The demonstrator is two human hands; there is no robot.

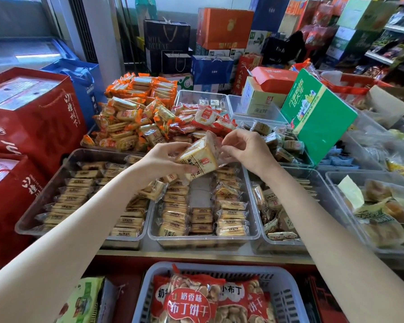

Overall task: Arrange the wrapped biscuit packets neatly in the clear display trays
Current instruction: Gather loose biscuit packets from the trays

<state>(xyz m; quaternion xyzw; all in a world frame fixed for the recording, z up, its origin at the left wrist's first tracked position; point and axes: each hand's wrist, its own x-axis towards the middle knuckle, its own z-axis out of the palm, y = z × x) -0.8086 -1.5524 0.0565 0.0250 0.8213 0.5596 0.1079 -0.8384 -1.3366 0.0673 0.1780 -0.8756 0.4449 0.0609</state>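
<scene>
While the packet (200, 157) is gripped by the left hand (167, 159) and its wrapper pinched by the right hand (245, 149), it is held tilted above the middle tray (203, 237), over the gap at the tray's far end.

Basket (287, 297) cut off bottom; far shelves (387, 43) blurred.

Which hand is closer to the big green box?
Right. The right hand pinches the biscuit packet just left of the green box. The left hand grips the packet's other side, farther from the box.
</scene>
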